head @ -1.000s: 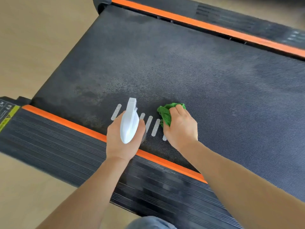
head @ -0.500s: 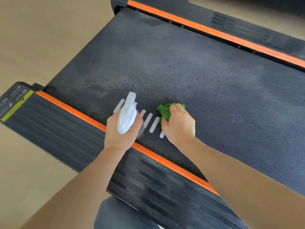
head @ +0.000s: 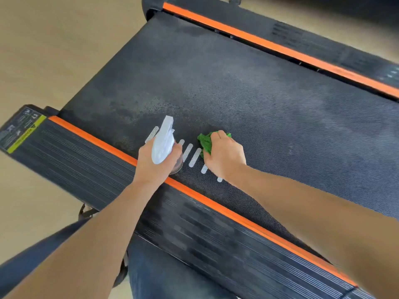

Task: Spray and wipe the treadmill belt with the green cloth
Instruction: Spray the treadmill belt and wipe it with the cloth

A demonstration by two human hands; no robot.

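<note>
Near the orange side rail, the left hand (head: 156, 167) grips the spray bottle (head: 163, 143) while the right hand (head: 224, 157) bunches the green cloth (head: 205, 142) on the damp-speckled belt (head: 269, 108), most of it seemingly still unwiped.

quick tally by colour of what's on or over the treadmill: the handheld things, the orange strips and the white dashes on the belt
Green: 1, the green cloth under the right hand
White: 1, the spray bottle in the left hand
Orange: 2, the near strip and the far strip
White dashes on the treadmill belt: 6 showing, some partly hidden
Total: 10
</note>
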